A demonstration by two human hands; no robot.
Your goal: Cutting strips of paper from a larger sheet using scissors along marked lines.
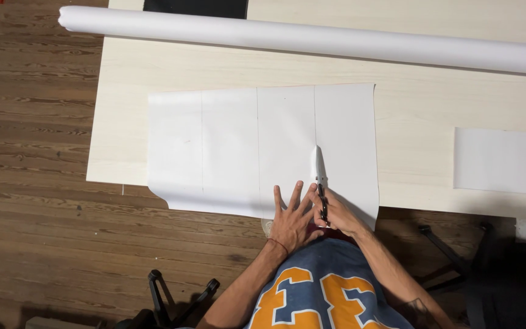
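A white paper sheet [232, 146] lies on the pale wooden table [421, 97], marked with three thin pencil lines and hanging over the near edge. My left hand [291, 219] lies flat with fingers spread on the sheet's near edge. Just right of it, my right hand [339, 214] grips scissors [320, 176] whose blades point away from me, cutting up along the rightmost pencil line.
A long white paper roll [312, 38] lies across the far side of the table. A separate white paper strip [503, 161] rests at the right. Brown plank floor [31, 183] lies left of the table, and dark chair legs [178, 292] stand below.
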